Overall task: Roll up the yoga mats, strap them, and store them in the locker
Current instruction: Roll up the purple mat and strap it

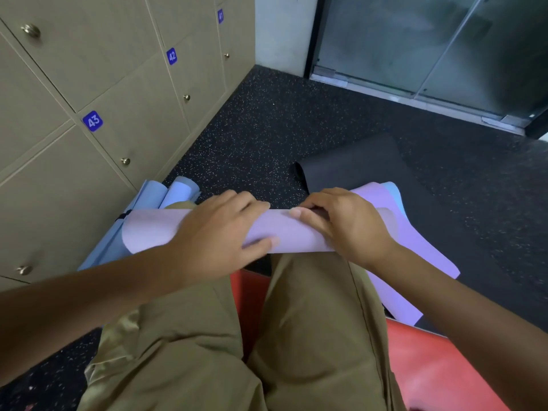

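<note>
Lilac foam, matte and faintly pebbled, forms the rolled yoga mat (225, 231) lying crosswise over the person's knees, a smooth tube with an open spiral end at the left. Its loose tail (394, 232) spills off to the right and down to the floor, with a pale blue layer showing at its far edge. The left hand (218, 232) lies across the top of the roll — fingers curved over the far side, thumb pressed along the near edge. The right hand (344, 223) grips the roll just beside it, fingers curled tightly over the top and thumb flat on the mat surface; fingertips of the two hands nearly meet. Two pale blue rolled mats (178, 189) lean against the beige lockers (89, 84), which have small round metal knobs and blue number tags. A dark grey mat (350, 167), partly curled at one end, lies on the black speckled rubber floor (252, 129). Khaki trousers (207, 351) cover the legs — beneath them, a red seat (439, 372).
</note>
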{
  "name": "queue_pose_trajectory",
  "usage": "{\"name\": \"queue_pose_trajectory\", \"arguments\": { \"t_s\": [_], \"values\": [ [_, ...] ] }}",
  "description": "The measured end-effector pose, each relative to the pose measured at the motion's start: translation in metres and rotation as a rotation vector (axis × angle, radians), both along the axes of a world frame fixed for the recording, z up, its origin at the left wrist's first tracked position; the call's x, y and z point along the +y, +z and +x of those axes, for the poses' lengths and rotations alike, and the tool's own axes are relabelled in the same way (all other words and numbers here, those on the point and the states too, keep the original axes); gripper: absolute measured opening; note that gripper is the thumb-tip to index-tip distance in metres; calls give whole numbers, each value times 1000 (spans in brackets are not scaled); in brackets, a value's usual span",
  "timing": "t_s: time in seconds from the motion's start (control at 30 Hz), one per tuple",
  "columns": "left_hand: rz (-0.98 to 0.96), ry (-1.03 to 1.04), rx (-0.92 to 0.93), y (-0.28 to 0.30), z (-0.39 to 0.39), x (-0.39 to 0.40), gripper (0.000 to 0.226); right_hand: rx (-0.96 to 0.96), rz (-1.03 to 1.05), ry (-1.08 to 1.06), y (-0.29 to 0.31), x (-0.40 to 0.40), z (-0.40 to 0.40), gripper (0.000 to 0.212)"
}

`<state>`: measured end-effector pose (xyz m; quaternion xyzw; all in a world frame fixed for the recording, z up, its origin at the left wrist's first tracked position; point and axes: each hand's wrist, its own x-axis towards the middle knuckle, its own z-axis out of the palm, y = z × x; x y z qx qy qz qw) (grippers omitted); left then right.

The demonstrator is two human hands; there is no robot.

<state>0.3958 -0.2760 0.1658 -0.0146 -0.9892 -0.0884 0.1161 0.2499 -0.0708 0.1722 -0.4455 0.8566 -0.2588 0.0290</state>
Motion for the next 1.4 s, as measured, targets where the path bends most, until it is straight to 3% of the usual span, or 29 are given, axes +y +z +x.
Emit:
{"name": "queue_pose_trajectory", "arguments": {
  "t_s": [0.1, 0.17, 0.3, 0.43, 0.7, 0.87, 1.0, 1.13, 1.4],
  "values": [
    [-183, 20, -32, -9, -3, 8, 91, -54, -1, -33, -2, -5, -7, 59],
    [-246, 26, -52, -10, -9, 4, 95, -31, 10, -59, -4, -9, -9, 58],
    [-226, 22, -86, -1, -20, 2, 88, 171, 98, -43, -2, -11, -12, 63],
    [-129, 45, -249, 6, -34, -7, 77, 390, 204, -75, -3, 13, -23, 81],
    [-52, -45, -314, 38, -70, -9, 69, 624, 83, -227, 12, 60, -36, 78],
    [117, -65, -308, 59, -89, -1, 70, 606, -71, -271, 47, 73, -51, 65],
    [336, -74, -279, 57, -98, 5, 73, 410, -271, -258, 71, 88, -63, 50],
    [521, -84, -205, 51, -104, 22, 65, 260, -471, -376, 93, 87, -66, 37],
    [692, -146, -195, 45, -99, 41, 58, 414, -425, -379, 113, 72, -54, 33]
  ]
}}
